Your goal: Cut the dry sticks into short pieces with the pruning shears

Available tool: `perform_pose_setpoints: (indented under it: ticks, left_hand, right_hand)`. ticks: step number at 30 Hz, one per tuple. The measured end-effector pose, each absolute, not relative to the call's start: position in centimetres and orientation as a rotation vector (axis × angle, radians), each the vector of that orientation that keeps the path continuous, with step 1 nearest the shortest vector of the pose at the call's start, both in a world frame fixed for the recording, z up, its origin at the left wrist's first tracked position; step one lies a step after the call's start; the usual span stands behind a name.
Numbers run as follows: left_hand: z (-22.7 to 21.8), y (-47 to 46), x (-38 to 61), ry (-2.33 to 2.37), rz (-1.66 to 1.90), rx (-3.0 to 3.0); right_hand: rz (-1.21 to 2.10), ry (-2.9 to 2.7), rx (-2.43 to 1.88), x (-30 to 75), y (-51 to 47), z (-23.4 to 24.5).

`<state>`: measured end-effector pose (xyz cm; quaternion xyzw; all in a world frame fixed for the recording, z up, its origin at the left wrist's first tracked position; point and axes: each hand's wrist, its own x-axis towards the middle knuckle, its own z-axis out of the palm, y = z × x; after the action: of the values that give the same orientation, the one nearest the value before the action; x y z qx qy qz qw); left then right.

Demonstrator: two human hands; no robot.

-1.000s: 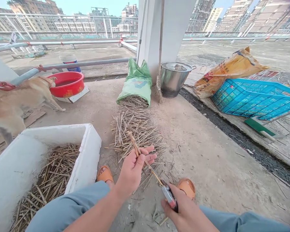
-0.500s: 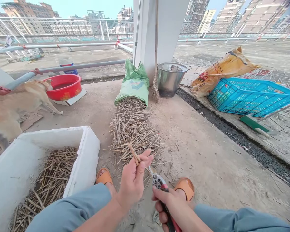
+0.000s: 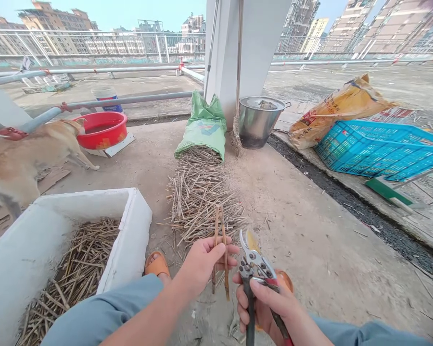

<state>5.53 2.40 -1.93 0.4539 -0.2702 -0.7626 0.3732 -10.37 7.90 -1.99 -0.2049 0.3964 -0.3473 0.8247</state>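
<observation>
My left hand [image 3: 202,262] is closed around two thin brown stalks [image 3: 220,250], held upright side by side above the concrete floor. Just to the right, my right hand [image 3: 270,307] grips the handles of pruning shears [image 3: 254,269], whose blades point up and stand apart. Beyond my hands lies a loose heap of cut stalks [image 3: 198,197] spilling from a green sack [image 3: 204,127]. A white foam box [image 3: 130,226] at my left knee holds more cut stalks [image 3: 75,269].
A tan dog [image 3: 21,158] stands at the left beside a red basin [image 3: 103,129]. A metal pot [image 3: 260,120], a broom and a white pillar are behind the sack. A yellow bag [image 3: 342,105] and blue crate [image 3: 378,149] sit at right past a dark gutter.
My left hand has turned the stalks from a slant to upright. My right hand has risen with the shears, and their blades now point up beside the stalks.
</observation>
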Motion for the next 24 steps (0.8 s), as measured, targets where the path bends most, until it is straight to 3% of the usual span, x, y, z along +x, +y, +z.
perform_pose_setpoints:
  ticks: [14, 24]
  left_hand:
    - [-0.9, 3.1, 5.4, -1.276, -1.861, 1.119]
    - [-2.9, 2.9, 5.4, -1.195, -1.845, 1.299]
  right_hand:
    - [-0.676, 0.659, -0.338, -11.1, 7.3, -1.0]
    - [-0.724, 0.788, -0.113, -9.7, 7.4, -2.1]
